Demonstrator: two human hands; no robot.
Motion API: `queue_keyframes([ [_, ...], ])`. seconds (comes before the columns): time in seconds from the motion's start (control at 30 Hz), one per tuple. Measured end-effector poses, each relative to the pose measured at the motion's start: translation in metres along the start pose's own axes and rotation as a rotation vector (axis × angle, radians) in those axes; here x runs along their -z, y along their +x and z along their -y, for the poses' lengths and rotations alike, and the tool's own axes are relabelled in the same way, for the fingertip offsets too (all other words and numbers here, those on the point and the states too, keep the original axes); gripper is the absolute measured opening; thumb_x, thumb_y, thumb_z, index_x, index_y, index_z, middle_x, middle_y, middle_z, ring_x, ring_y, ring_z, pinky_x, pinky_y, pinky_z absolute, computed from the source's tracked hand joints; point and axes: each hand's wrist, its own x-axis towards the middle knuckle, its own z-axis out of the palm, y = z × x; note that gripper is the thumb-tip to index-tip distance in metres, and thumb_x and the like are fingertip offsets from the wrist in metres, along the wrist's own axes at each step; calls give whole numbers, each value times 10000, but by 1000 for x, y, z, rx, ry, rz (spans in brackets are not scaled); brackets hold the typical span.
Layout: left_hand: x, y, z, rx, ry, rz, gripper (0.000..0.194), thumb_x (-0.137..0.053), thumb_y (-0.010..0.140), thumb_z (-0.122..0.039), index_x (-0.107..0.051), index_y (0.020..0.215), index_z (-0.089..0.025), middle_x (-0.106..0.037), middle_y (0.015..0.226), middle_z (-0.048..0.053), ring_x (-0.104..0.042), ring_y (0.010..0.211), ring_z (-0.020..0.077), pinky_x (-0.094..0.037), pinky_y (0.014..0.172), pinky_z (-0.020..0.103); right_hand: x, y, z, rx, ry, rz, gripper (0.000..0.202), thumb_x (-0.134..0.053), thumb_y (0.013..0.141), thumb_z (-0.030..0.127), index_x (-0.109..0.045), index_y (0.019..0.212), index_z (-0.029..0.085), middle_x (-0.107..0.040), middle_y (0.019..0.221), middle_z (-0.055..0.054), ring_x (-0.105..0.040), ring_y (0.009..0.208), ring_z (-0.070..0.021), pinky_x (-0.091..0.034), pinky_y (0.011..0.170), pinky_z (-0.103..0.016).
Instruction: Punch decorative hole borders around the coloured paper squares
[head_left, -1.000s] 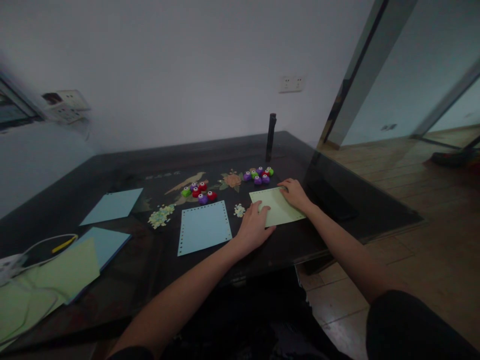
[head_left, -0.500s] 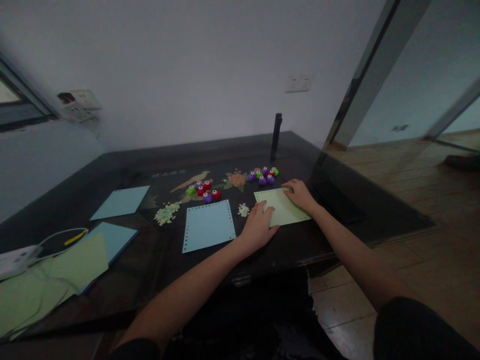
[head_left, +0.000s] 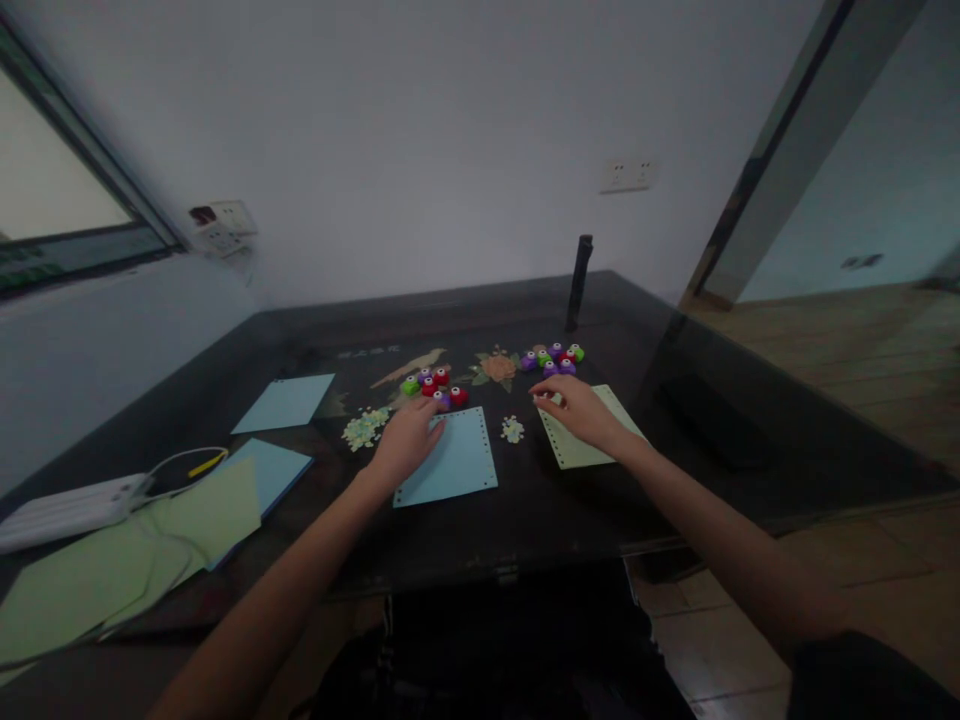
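Note:
My left hand (head_left: 409,438) lies over the upper left corner of a light blue sheet (head_left: 454,462) with holes along its edges. Its fingers are stretched out, the tips beside a purple craft punch (head_left: 441,400) in a cluster of small red, purple and green punches. Over the left part of a pale green sheet (head_left: 581,452), also holed along its edge, is my right hand (head_left: 579,408). Its thumb and forefinger come together in a pinch; a tiny whitish bit shows at the tips, too small to name. Between the sheets sits a little heap of paper cut-outs (head_left: 513,430).
A larger heap of cut-outs (head_left: 365,428) lies left of my left hand. Further punches (head_left: 553,358) stand behind my right hand. Blue sheets (head_left: 285,402), green sheets (head_left: 82,590) and a white power strip (head_left: 67,512) with a cable occupy the left. A black upright object (head_left: 579,283) stands at the back.
My left hand has left the green sheet and moved left to the blue one. My right hand has shifted to the green sheet's left side, its fingers now pinched. The view has turned left.

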Motion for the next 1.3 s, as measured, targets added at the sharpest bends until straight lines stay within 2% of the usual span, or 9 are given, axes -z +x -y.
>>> queue_keyframes([
  [0.07, -1, -7, 29, 41, 78, -18, 220, -466, 846, -225, -604, 1014, -195, -611, 1080, 73, -538, 1070, 235, -416, 950, 376, -21, 10, 20, 70, -22, 93, 190, -572, 841, 251, -660, 997, 188, -653, 969, -75, -566, 919, -207, -433, 808, -332],
  [0.13, -6, -12, 47, 47, 96, -12, 242, -473, 849, -267, -600, 1043, -197, -603, 1085, 76, -534, 1070, 233, -413, 954, 369, -41, 21, 34, 114, -81, 168, 246, -618, 813, 269, -654, 1037, 173, -640, 1026, -99, -544, 992, -238, -421, 854, -359],
  [0.23, -15, -16, 60, 48, 104, 26, 398, -511, 834, -415, -559, 1153, -181, -564, 1148, 104, -517, 1089, 250, -402, 963, 388, -64, 35, 46, 132, -215, 244, 393, -650, 782, 385, -633, 1101, 155, -606, 1098, -131, -510, 1036, -278, -416, 869, -390],
  [0.33, -22, -17, 65, 45, 128, 73, 595, -550, 784, -532, -518, 1235, -145, -528, 1183, 144, -495, 1098, 283, -387, 967, 410, -76, 43, 50, 115, -323, 307, 584, -637, 740, 541, -601, 1156, 132, -575, 1126, -148, -483, 1055, -300, -415, 863, -395],
  [0.67, -24, -17, 67, 40, 99, 65, 639, -595, 739, -554, -543, 1222, -138, -523, 1145, 151, -493, 1062, 290, -385, 948, 402, -82, 46, 46, 69, -321, 342, 715, -670, 685, 575, -554, 1220, 114, -501, 1180, -177, -473, 1070, -304, -415, 870, -399],
  [0.93, -18, -19, 61, 52, 73, 15, 549, -648, 716, -500, -567, 1148, -171, -534, 1145, 128, -494, 1073, 293, -384, 941, 416, -82, 42, 50, 36, -255, 276, 612, -723, 654, 514, -591, 1133, 158, -504, 1158, -142, -468, 1068, -289, -430, 845, -388],
  [1.07, -17, -17, 60, 56, 70, -16, 513, -699, 675, -448, -555, 1076, -162, -557, 1095, 116, -512, 1041, 285, -408, 900, 396, -84, 42, 52, 11, -201, 187, 443, -752, 657, 358, -586, 1028, 181, -542, 1096, -100, -470, 1068, -270, -432, 825, -367],
  [1.17, -18, -16, 59, 77, 41, -24, 445, -705, 670, -390, -536, 1016, -168, -581, 1026, 95, -550, 954, 262, -433, 833, 371, -86, 43, 49, -53, -83, 126, 305, -712, 679, 214, -574, 949, 183, -592, 968, -67, -527, 958, -229, -430, 763, -329],
  [1.3, -16, -15, 57, 147, -62, -29, 349, -670, 695, -310, -523, 985, -184, -609, 943, 65, -585, 866, 238, -439, 770, 345, -86, 44, 40, -206, 288, 150, 235, -682, 672, 161, -558, 871, 168, -592, 710, 9, -556, 672, -146, -409, 625, -265],
])
